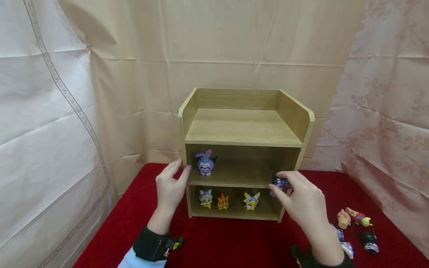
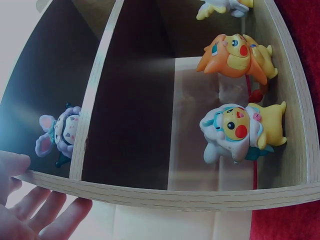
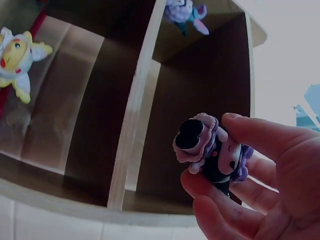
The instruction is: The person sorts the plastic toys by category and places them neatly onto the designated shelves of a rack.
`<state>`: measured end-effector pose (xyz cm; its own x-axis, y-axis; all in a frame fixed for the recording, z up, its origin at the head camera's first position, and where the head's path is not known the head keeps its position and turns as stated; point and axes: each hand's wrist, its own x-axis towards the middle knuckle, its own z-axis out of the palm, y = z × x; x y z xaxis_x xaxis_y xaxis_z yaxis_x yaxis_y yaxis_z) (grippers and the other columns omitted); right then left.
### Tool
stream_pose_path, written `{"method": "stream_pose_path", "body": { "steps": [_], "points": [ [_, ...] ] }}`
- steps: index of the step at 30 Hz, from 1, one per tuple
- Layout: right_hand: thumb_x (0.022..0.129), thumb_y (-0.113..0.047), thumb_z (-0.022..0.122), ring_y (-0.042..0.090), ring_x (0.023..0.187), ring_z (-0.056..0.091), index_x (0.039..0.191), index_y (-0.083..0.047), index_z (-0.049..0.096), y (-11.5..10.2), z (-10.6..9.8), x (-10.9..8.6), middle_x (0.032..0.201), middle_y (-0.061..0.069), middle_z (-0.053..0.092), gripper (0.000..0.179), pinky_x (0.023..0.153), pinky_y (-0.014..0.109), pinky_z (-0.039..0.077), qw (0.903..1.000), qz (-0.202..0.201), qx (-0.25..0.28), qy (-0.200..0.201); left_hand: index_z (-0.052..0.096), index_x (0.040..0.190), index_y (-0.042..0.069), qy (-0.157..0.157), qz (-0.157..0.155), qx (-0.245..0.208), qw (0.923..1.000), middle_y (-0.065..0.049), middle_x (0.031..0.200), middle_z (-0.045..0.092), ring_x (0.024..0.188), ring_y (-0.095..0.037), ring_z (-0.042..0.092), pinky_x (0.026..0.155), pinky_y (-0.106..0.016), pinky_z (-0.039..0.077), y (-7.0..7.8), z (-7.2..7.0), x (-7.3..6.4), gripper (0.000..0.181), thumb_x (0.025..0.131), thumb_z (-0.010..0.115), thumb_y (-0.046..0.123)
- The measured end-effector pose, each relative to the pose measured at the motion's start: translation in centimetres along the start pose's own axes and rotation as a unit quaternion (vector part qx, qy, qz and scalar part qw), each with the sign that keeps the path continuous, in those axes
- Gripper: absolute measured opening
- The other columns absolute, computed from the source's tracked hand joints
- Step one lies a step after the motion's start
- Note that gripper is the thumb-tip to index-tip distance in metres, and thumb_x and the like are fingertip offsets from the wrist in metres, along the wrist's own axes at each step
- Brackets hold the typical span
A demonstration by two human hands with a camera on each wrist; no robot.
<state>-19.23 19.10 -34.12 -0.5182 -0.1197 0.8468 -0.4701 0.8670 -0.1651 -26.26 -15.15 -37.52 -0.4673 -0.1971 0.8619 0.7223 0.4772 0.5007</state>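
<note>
A wooden shelf unit (image 1: 242, 143) stands on the red cloth. My left hand (image 1: 171, 184) holds its left side panel, thumb on the front edge and fingers along the outer side. My right hand (image 1: 303, 197) pinches a black and purple figurine (image 3: 225, 157) with a pale face and pink frill, tilted, in front of the shelf's right side. A purple rabbit-eared figurine (image 1: 205, 163) stands at the left of the middle shelf. Below it are a white-hooded yellow figurine (image 1: 206, 199), an orange-hooded figurine (image 1: 222, 201) and a yellow figurine with grey-white hood (image 1: 251, 201).
Several figurines lie on the red cloth (image 1: 241, 242) at the right, among them a black one (image 1: 369, 241) and a pinkish one (image 1: 343, 219). Beige curtain cloth (image 1: 214, 44) hangs behind the shelf, with pale cloth on both sides.
</note>
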Motion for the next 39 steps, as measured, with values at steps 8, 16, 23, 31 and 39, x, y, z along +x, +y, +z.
{"method": "stream_pose_path", "body": {
  "steps": [8, 16, 23, 31, 39],
  "points": [
    [0.074, -0.02, 0.092, 0.013, 0.069, 0.066, 0.104, -0.012, 0.073, -0.9, 1.3, -0.2, 0.098, 0.005, 0.072, 0.037, 0.052, 0.038, 0.054, 0.9995, -0.029, 0.012, -0.002, 0.071, 0.126, 0.0, 0.0, 0.0, 0.001, 1.0, -0.013, 0.115, 0.074, 0.1, -0.026, 0.073, 0.084, -0.036, 0.058, -0.1, 0.0, 0.0, 0.04, 0.087, 0.081, 0.002],
    [0.074, -0.022, 0.091, 0.016, 0.073, 0.069, 0.104, -0.012, 0.073, -2.0, 2.5, -0.4, 0.101, 0.002, 0.072, 0.036, 0.046, 0.034, 0.05, 0.9972, -0.066, 0.031, 0.014, 0.07, 0.126, 0.0, -0.009, -0.004, 0.005, 0.9999, -0.013, 0.116, 0.073, 0.101, -0.025, 0.073, 0.085, -0.036, 0.059, -0.2, 0.1, 0.0, 0.041, 0.087, 0.081, 0.003],
    [0.077, -0.026, 0.089, 0.019, 0.081, 0.072, 0.105, -0.011, 0.072, -2.5, 3.9, -0.2, 0.102, 0.002, 0.072, 0.036, 0.05, 0.041, 0.054, 0.9961, -0.067, 0.056, 0.005, 0.07, 0.128, 0.001, -0.01, -0.004, 0.01, 0.9999, -0.013, 0.117, 0.073, 0.101, -0.024, 0.072, 0.086, -0.025, 0.056, -0.1, -0.1, 0.1, 0.041, 0.088, 0.08, 0.004],
    [0.079, -0.025, 0.089, 0.019, 0.077, 0.072, 0.105, -0.009, 0.072, -3.0, 5.3, 0.9, 0.102, 0.004, 0.072, 0.035, 0.051, 0.04, 0.056, 0.9941, -0.086, 0.066, 0.01, 0.07, 0.128, 0.001, -0.012, -0.008, 0.006, 0.9999, -0.013, 0.118, 0.073, 0.1, -0.026, 0.072, 0.084, -0.038, 0.059, -0.1, -0.1, 0.1, 0.041, 0.088, 0.08, 0.003],
    [0.081, -0.023, 0.089, 0.02, 0.075, 0.072, 0.105, -0.008, 0.073, -3.6, 6.0, 2.3, 0.104, 0.006, 0.071, 0.033, 0.052, 0.038, 0.057, 0.9928, -0.102, 0.06, 0.013, 0.07, 0.128, 0.002, -0.009, -0.003, 0.003, 0.9999, -0.013, 0.117, 0.073, 0.1, -0.026, 0.073, 0.083, -0.043, 0.059, -0.2, -0.1, 0.0, 0.041, 0.088, 0.08, 0.004]
  ]
}}
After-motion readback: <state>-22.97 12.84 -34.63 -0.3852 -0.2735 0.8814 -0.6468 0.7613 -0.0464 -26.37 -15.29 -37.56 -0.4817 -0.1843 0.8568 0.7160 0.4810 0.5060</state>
